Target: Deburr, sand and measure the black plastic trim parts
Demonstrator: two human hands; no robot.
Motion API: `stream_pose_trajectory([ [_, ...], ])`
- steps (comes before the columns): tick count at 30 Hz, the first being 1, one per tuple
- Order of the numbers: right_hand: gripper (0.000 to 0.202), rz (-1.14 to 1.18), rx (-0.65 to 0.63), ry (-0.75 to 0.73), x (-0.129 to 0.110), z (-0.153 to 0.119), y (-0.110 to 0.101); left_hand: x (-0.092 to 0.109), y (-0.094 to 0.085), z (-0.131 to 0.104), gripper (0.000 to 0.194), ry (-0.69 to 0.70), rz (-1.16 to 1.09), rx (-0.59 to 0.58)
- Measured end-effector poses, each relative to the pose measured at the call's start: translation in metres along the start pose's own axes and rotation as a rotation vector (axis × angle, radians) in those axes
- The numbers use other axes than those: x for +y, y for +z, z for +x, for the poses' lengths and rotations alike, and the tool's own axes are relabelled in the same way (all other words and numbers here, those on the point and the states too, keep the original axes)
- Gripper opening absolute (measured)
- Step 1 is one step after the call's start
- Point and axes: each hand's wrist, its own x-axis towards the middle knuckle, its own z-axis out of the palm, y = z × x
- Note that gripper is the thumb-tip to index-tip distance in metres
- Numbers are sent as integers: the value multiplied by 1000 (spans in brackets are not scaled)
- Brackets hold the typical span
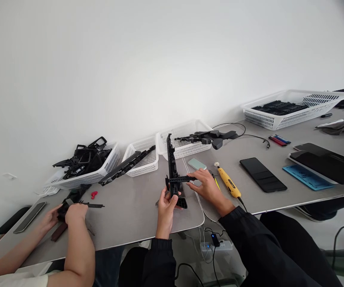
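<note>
In the head view, my left hand [166,208] is closed around the lower end of a long black plastic part [171,157], which points up and away over the table. My right hand [206,184] pinches the right end of a black caliper [184,179] between thumb and fingers. The caliper lies crosswise against the plastic part, its jaws at the left side of it. Whether both jaws touch the part I cannot tell. Just right of my right hand lies a yellow rotary tool [229,182] with a small round tip.
White baskets [142,171] along the wall hold black plastic parts; some stick out over the rims. A larger basket [275,122] stands back right. Phones [263,174], a blue tray [308,176] and cables share the table [124,215]. At left, a co-worker's hands [75,213] handle a black part.
</note>
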Motion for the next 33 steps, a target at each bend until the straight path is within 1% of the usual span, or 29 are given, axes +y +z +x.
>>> stream_pose_trajectory([
  [8,22,-13,-17,15,-1,1,-1,0,0,0,76,27,18,0],
  [13,24,-8,-23,16,-1,0,-2,0,0,0,77,23,21,-7],
  [24,23,-14,-30,24,-3,1,-3,4,2,-2,76,12,22,4],
  [33,23,-22,-27,28,-2,1,-2,2,1,-1,76,15,17,14],
])
